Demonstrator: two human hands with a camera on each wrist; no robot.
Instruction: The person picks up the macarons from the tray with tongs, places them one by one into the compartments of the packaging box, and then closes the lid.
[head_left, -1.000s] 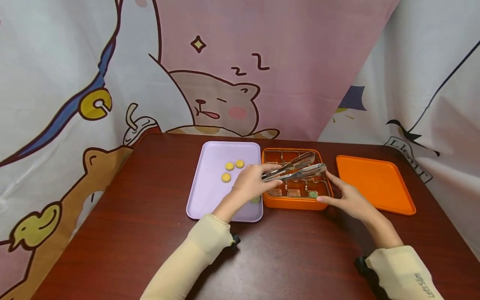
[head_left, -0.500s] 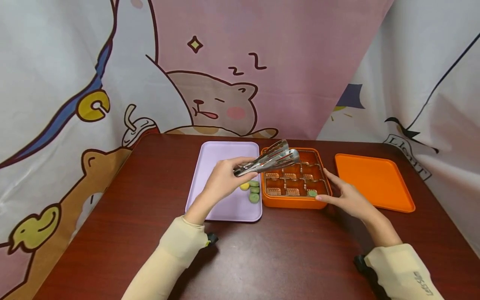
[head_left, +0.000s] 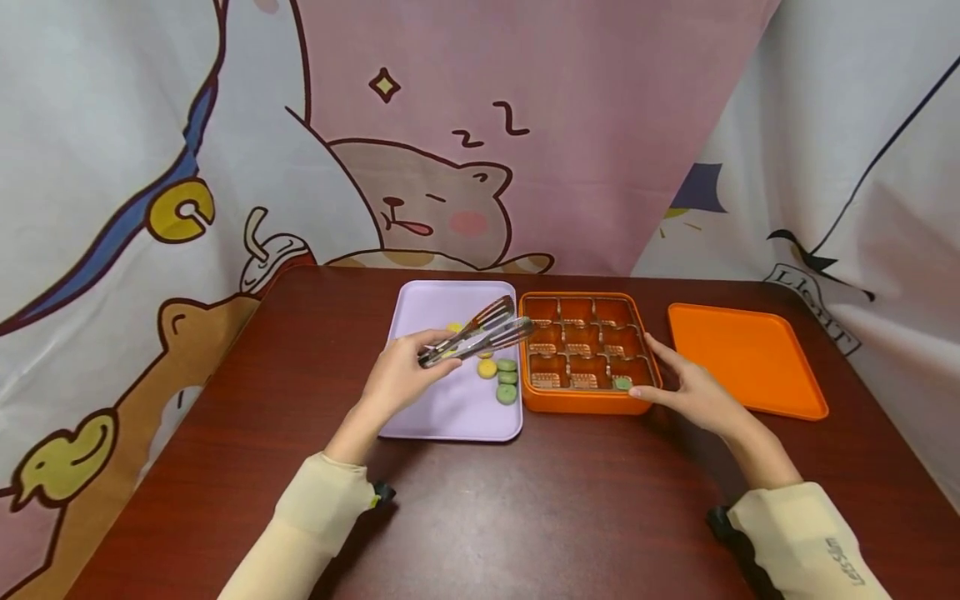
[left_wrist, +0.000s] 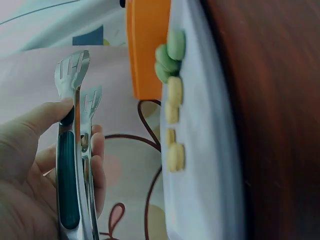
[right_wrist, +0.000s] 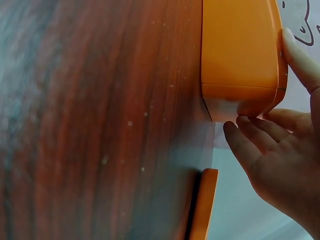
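My left hand (head_left: 429, 348) grips shut metal tongs (head_left: 474, 335) with dark handle inserts (left_wrist: 69, 170), held over the lilac tray (head_left: 450, 412). Nothing shows between the tong tips (left_wrist: 75, 67). Yellow pieces (head_left: 487, 368) and green pieces (head_left: 507, 392) lie on the tray near its right edge, also seen as green pieces (left_wrist: 172, 52) and yellow pieces (left_wrist: 175, 91). The orange compartment box (head_left: 577, 404) stands right of the tray with one green piece (head_left: 622, 383) in its near right cell. My right hand (head_left: 651, 373) touches the box's near right corner (right_wrist: 240, 95) with straight fingers (right_wrist: 250, 145).
A flat orange lid (head_left: 746, 358) lies right of the box, its edge (right_wrist: 205, 205) close to my right hand. Everything rests on a dark wooden table (head_left: 562, 500). Cartoon-printed cloth (head_left: 450, 125) hangs behind and at both sides.
My left hand has carried the tongs leftward, from above the orange box to above the lilac tray. My right hand has stayed at the box's corner.
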